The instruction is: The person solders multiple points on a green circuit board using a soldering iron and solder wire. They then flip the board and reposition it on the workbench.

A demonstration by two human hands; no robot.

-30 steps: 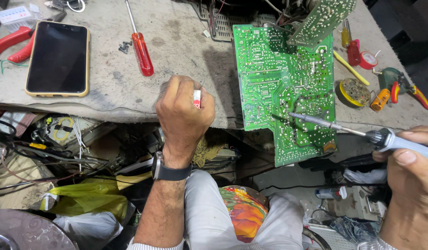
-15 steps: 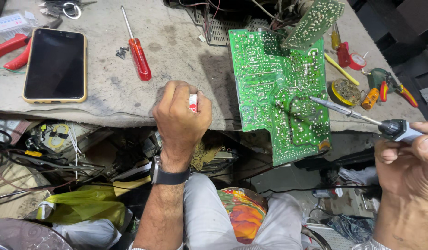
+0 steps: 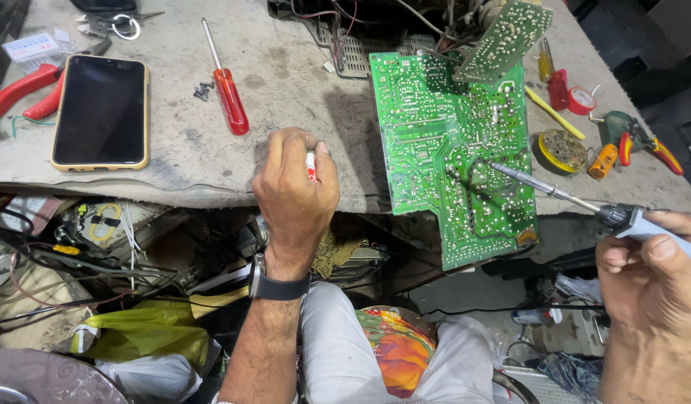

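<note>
Two hands busy: right hand [image 3: 652,277] pinches soldering iron [image 3: 555,191], tip on circuit board [image 3: 454,157]; left hand [image 3: 293,191] clutches small red-white piece [image 3: 311,166]; keep tip steady.

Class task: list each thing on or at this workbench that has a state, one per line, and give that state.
Circuit board: solder side up, overhanging the bench edge.
Soldering iron: held in right hand, tip on the board.
Small red and white thing: gripped in left hand.
Phone: screen dark, lying flat.
Screwdriver: lying unused.
</note>
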